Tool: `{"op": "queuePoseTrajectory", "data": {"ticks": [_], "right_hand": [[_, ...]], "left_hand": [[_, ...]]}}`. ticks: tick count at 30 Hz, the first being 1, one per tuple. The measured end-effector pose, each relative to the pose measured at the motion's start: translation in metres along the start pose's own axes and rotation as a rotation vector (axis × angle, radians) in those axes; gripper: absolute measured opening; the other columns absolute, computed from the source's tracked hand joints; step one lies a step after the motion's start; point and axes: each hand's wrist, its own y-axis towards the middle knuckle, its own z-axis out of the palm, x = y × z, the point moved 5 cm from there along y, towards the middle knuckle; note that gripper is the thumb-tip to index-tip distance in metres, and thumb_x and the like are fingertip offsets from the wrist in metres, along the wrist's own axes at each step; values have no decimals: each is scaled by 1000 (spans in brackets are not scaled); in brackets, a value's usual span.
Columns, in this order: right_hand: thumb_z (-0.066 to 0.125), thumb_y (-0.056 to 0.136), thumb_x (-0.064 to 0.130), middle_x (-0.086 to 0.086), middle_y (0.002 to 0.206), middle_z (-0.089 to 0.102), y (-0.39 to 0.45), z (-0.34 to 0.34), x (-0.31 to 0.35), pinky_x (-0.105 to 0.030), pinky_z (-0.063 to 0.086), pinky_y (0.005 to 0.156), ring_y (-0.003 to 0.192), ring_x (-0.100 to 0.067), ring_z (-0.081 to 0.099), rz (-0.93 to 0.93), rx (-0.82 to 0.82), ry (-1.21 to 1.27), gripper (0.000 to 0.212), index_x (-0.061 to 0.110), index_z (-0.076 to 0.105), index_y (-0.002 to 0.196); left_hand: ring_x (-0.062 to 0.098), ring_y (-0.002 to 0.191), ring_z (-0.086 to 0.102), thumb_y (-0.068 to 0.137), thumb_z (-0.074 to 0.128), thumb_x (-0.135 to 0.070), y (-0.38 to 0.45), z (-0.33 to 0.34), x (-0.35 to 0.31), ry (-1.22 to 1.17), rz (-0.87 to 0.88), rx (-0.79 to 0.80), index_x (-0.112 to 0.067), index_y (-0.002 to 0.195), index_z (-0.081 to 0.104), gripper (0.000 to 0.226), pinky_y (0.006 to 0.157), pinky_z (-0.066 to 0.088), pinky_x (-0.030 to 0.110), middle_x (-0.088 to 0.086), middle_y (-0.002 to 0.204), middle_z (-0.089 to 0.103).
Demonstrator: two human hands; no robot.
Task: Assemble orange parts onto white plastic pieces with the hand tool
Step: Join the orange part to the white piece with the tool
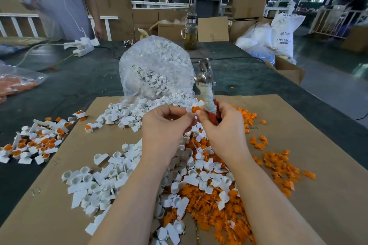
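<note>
Workshop tabletop (pixel 79 81), cardboard sheet (pixel 298 145). Left hand (pixel 165 125) pinches white piece (pixel 196 105); right hand (pixel 223 125) grips pliers (pixel 207 85), presses orange cap (pixel 195 109). Risk: misaligned cap slips, drops into pile.

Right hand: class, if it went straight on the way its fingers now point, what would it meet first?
Probably the orange part and white piece at its fingertips, then the left hand; depth is uncertain.
</note>
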Motion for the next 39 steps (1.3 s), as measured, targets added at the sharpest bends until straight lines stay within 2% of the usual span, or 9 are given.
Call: {"op": "queuePoseTrajectory", "data": {"ticks": [6,13,18,20,25,28,32,36,39], "right_hand": [[70,88,26,18,79,65,0,0,3,-13,49,63,77,2,63,-37,-17,0,14,30,60,96],[70,88,27,17,79,65,0,2,3,-25,55,66,77,-1,64,-36,-2,-17,12,31,61,97],[69,89,27,12,81,68,2,6,0,-37,57,68,76,-6,65,2,68,-46,12,23,67,100],[68,89,25,12,79,67,3,6,-1,-35,56,65,73,-6,64,14,98,-48,11,24,67,100],[65,89,20,17,67,60,3,8,-1,-15,41,54,64,1,56,28,191,-53,11,24,67,99],[65,87,15,13,70,62,2,5,0,-27,48,62,64,-6,56,79,278,12,8,22,65,91],[66,84,15,-18,97,64,2,-4,-6,-51,49,85,90,-33,61,163,456,-7,16,8,64,98],[69,84,15,-25,106,62,-3,-4,-11,-60,45,94,99,-42,59,223,611,-55,25,3,62,105],[67,76,28,-25,107,61,-7,-3,-7,-59,44,95,100,-41,59,237,677,-61,40,6,61,110]], "left_hand": [[18,69,74,77,81,-7,-1,1,-2,48,30,-20,-11,77,73,9,67,60,26,4,70,75],[22,71,74,76,82,-8,0,0,-2,52,28,-25,-13,77,73,10,72,61,32,4,71,75],[30,78,72,77,80,-8,2,-1,-1,100,29,-44,-13,77,72,10,76,62,39,7,74,74],[30,79,72,79,80,-12,3,-1,-1,114,26,-44,-13,79,72,8,78,62,41,8,75,74],[21,68,72,81,80,-22,5,-4,-1,198,62,-61,-18,76,70,12,69,61,35,-1,66,73],[13,66,74,84,77,-13,9,-7,0,116,43,-45,-14,78,68,12,67,58,26,-4,64,72],[11,64,73,86,74,-7,13,-13,-2,-8,53,-46,-11,81,65,11,59,54,15,-5,63,71],[9,62,71,88,70,-4,16,-19,-3,-96,90,-41,-12,81,64,12,61,54,15,-7,63,70],[7,61,69,90,69,-5,18,-22,-4,-94,122,-39,-12,81,63,12,63,54,16,-10,61,68]]}}
